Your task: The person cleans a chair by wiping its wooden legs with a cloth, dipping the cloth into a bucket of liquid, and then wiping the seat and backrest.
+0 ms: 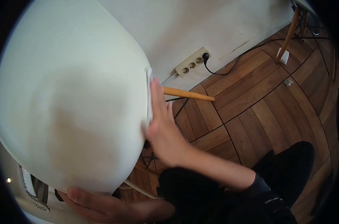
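A large, smooth white chair shell (83,56) fills the left half of the head view. One wooden chair leg (188,94) and dark metal struts show beyond its right edge. My right hand (163,130) lies along that edge with its fingers stretched and close together, pressing a thin white cloth (149,93) against the rim. Most of the cloth is hidden behind my fingers. At the bottom, my left hand (98,205) grips the shell's near edge, thumb on top and the other fingers partly hidden below.
A socket strip (193,62) with one black plug (205,56) sits at the foot of the white wall. Its cable runs along the wooden floor (248,100). Another wooden leg (289,35) stands top right, near a white block (283,56). My dark-clothed knees are at lower right.
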The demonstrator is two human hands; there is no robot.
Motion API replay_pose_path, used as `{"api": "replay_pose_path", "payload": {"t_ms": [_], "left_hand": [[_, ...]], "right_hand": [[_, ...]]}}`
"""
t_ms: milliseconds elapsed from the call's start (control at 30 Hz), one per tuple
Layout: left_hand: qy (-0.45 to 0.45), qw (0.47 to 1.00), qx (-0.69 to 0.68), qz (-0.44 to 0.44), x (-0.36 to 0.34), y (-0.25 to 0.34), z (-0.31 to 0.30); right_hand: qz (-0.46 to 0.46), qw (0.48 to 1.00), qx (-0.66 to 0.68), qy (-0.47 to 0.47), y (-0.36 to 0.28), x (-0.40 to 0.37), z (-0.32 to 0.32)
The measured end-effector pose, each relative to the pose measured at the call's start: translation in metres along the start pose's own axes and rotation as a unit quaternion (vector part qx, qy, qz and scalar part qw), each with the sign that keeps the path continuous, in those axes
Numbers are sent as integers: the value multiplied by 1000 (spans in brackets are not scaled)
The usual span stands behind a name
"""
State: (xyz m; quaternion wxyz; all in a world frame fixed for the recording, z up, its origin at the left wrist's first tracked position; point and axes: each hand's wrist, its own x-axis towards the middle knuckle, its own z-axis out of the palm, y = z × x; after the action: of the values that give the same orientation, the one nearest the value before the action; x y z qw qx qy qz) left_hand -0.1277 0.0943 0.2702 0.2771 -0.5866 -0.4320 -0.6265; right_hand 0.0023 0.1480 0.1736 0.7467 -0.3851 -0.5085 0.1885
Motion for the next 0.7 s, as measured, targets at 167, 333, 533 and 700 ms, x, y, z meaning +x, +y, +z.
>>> {"api": "replay_pose_path", "payload": {"t_ms": [167,333,533,700], "left_hand": [[8,999,27,-26,-6,19,5],[40,998,9,-42,-10,20,9],[55,998,-2,-43,-8,23,13],[1,1000,18,-7,-6,15,6]], "right_hand": [[-66,998,-9,-16,-9,-49,25],[-100,994,-22,32,0,14,-1],[-130,982,-70,114,-3,28,-11],[-107,990,-85,45,3,-26,-18]]}}
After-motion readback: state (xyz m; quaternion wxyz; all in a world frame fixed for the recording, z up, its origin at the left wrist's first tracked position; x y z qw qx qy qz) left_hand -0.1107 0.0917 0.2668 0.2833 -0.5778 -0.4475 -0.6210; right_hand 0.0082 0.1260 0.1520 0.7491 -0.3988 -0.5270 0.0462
